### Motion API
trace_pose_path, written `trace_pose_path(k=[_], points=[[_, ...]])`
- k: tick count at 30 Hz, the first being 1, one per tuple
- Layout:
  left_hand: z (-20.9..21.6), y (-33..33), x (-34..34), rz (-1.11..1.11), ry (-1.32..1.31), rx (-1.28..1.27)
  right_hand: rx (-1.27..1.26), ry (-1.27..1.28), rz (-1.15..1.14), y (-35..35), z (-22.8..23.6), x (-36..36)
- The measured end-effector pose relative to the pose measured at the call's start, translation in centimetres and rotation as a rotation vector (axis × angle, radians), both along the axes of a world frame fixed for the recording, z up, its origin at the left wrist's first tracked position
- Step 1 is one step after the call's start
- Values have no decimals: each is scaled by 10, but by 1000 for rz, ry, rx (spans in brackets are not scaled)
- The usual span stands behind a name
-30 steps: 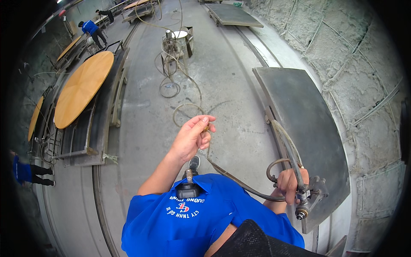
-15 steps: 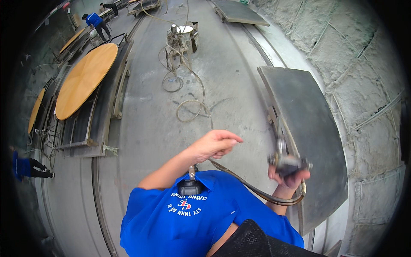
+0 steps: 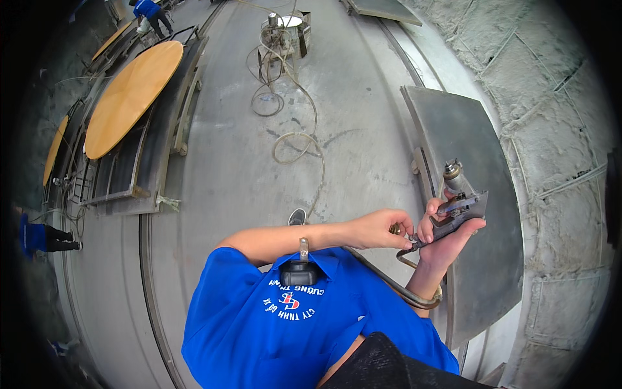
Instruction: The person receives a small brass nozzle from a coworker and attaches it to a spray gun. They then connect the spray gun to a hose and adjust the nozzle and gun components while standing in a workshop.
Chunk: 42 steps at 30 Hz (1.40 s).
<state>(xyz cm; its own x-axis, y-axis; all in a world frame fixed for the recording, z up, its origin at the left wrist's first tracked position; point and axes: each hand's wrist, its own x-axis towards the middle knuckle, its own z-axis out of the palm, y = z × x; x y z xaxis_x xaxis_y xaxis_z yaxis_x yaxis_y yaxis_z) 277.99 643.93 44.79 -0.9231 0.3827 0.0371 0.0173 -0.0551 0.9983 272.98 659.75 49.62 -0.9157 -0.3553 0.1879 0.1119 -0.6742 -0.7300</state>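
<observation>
My right hand (image 3: pixel 444 246) is wrapped round a grey metal spray gun (image 3: pixel 461 205), its fingers at the handle and trigger. The gun's round head points up and away from me. At the lower end of the handle, my left hand (image 3: pixel 379 230) has thumb and fingers closed on the hose fitting (image 3: pixel 411 244). A small brass-coloured part shows between the left fingers; I cannot make out what it is. From the handle end a thin hose (image 3: pixel 405 260) bends down, and a thicker hose (image 3: pixel 424 302) loops round my right forearm.
A dark flat panel (image 3: pixel 476 259) on a low support stands at my right. Ahead, a hose (image 3: pixel 299 135) coils on the floor toward a cart carrying a white-topped container (image 3: pixel 289 23). Round wooden tabletops (image 3: pixel 133 100) rest on racks at left. Two people in blue are farther left.
My left hand has moved right and down from beside the gun to its handle end, its pointing finger now curled. The spray gun has risen slightly and turned in my right hand.
</observation>
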Motion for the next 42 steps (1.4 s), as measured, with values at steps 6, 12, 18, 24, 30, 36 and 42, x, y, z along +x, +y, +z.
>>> trace_pose_path(k=[6, 12, 18, 24, 30, 36, 42], points=[[-7, 14, 8, 38, -2, 107, -20, 1, 16, 4, -4, -1], [-14, 17, 10, -15, 21, 113, -31, -15, 65, 9, -6, -4], [-19, 14, 11, 52, -43, 68, 72, -15, 60, 12, -14, -3], [-27, -27, 23, 383, -178, 309, 328, 54, 127, 19, -39, 1], [-24, -75, 63, 599, -151, 342, 655, 77, 330, -4, -63, 23], [-29, -108, 102, 683, -85, 429, 832, 208, 648, -52, -64, 27], [-50, -175, 113, 687, -55, 424, 883, 282, 740, -136, -67, 20]])
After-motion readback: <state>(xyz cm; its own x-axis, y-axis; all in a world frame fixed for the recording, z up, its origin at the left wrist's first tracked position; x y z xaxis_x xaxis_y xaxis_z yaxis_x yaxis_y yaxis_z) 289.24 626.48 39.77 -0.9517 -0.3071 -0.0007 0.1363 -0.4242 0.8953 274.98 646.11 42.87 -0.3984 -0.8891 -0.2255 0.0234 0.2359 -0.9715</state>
